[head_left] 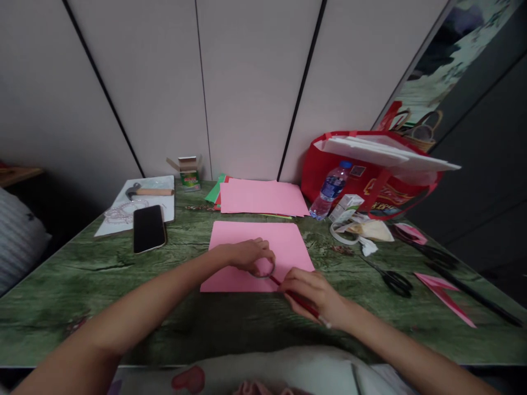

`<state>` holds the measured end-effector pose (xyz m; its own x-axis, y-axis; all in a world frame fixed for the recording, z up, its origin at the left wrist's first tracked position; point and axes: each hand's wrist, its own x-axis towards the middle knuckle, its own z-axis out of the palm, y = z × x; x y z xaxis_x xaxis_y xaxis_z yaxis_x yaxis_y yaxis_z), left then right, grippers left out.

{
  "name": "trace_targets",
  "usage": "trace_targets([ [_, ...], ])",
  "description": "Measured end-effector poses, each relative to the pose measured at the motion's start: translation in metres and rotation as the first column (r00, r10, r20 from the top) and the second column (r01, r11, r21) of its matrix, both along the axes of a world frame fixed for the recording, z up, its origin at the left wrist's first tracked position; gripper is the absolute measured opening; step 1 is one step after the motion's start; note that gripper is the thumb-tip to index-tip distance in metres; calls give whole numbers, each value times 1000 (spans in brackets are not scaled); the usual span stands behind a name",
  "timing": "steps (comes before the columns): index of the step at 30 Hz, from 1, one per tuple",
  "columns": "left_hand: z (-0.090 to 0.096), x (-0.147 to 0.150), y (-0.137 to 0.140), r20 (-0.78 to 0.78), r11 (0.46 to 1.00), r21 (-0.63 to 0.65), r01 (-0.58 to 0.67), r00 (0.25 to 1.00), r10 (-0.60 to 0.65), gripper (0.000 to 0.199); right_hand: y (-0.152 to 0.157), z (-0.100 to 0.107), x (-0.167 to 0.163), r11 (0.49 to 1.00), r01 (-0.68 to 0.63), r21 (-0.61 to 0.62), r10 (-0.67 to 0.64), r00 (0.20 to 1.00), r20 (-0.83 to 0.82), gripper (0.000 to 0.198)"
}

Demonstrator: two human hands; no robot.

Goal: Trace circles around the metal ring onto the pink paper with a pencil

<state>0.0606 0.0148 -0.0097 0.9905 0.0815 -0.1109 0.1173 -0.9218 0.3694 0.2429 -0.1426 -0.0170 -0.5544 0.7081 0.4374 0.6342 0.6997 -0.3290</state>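
A pink sheet of paper (pixel 230 236) lies flat on the table in front of me. My left hand (pixel 249 255) rests on it, fingers curled over a thin, see-through ring (pixel 263 275) that lies on the paper. The ring's exact kind is unclear. In my right hand (pixel 313 295) is a red pencil (pixel 303 303), slanted so that its tip meets the lower right rim of the ring. My fingers hide the middle of the pencil.
Behind the sheet is a stack of coloured paper (pixel 263 197). A phone (pixel 149 229) and hammer (pixel 154 192) lie left; a small box (pixel 190 174) stands at the back. To the right are a water bottle (pixel 330 189), red bag (pixel 370 186) and scissors (pixel 396 282).
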Motion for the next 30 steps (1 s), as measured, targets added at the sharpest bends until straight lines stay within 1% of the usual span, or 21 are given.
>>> trace_targets([
  [2,4,3,-1,-25,999,46,-4,1000,5,44,1,2,-17,995,-47,92,30,984,175,21],
  [5,9,7,-1,-82,992,125,25,997,-15,50,9,-2,-39,988,-86,129,28,915,402,24],
  [7,12,9,0,-102,987,152,56,994,-41,48,15,-7,-50,987,-79,139,0,869,495,24],
  [9,13,11,1,-103,983,167,77,993,-60,45,20,-12,-59,984,-67,165,-35,835,549,25],
  [13,10,14,5,-109,976,196,92,991,-72,44,26,-15,-73,970,-76,231,-83,789,608,26],
  [16,5,15,8,-106,971,211,111,990,-91,44,29,-15,-82,968,-58,244,-117,758,642,24],
  [19,0,15,11,-88,969,216,120,991,-103,38,30,-15,-88,967,-57,247,-125,740,660,23],
  [22,-1,14,11,-75,969,214,125,991,-111,35,28,-15,-90,963,-65,260,-129,739,661,24],
  [25,0,13,10,-74,973,201,116,992,-103,36,21,-15,-88,963,-61,261,-128,750,648,22],
  [27,2,13,8,-87,979,181,99,993,-84,39,15,-15,-85,970,-58,234,-109,761,639,17],
  [30,5,13,5,-111,981,174,84,992,-65,40,7,-11,-77,986,-46,162,-66,778,624,13],
])
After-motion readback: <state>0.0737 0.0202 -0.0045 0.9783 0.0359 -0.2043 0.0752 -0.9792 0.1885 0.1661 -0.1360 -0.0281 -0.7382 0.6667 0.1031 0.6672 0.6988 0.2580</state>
